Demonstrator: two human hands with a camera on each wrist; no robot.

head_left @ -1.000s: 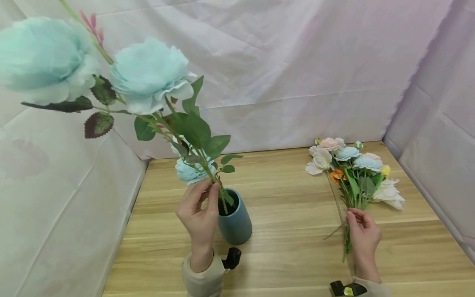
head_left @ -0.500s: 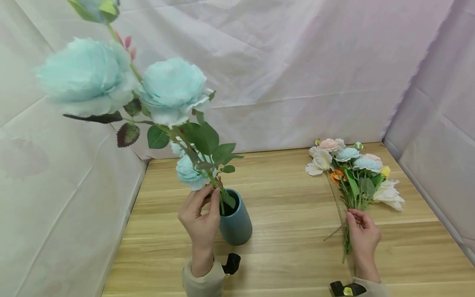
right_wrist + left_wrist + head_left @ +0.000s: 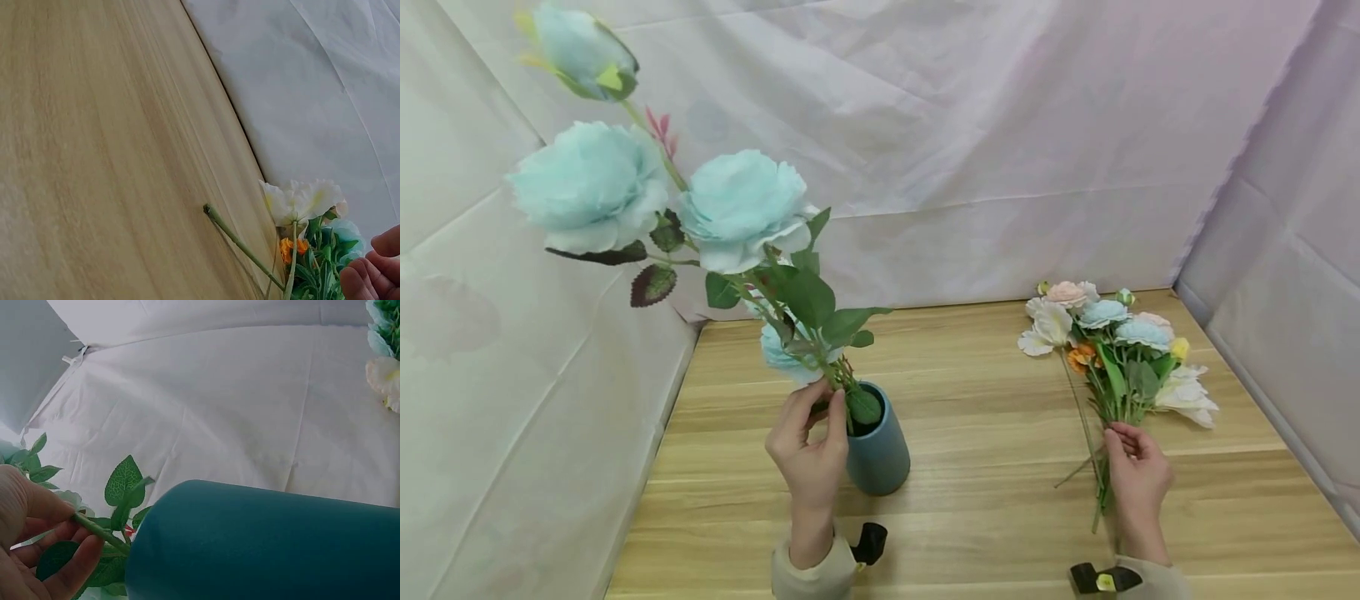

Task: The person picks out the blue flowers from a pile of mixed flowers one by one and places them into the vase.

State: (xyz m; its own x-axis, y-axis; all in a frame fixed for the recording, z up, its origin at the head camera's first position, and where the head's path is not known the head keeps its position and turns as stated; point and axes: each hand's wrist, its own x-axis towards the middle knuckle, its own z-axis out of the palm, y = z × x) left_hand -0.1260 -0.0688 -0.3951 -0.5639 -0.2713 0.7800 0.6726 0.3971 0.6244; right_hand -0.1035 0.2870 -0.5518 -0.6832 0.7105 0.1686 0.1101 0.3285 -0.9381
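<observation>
beside the mouth of the blue vase (image 3: 880, 454), on its left, the left hand (image 3: 811, 450) pinches the green stem (image 3: 100, 532) of a tall flower spray (image 3: 737, 208) between thumb and fingers, the grip narrow. the spray leans up and left from the vase, two full pale blue blooms and a bud at its top; its lower end reaches the vase's opening, though how deep it sits is hidden. another blue bloom (image 3: 784, 350) shows behind it, just left of the vase. well to the right of the vase, the right hand (image 3: 1138, 483) holds the stems of a mixed bunch (image 3: 1138, 375) lying on the wooden table (image 3: 970, 500), fingers bent in close; the right wrist view catches only part of that hand. the spray looks artificial and likely light, but top-heavy, so a pinch this low may let it swing or twist. its stem seems stiff and probably bends a little; the petals look soft and easily crushed. the bare stem just above the vase's rim seems the best hold, clear of leaves and blooms.
</observation>
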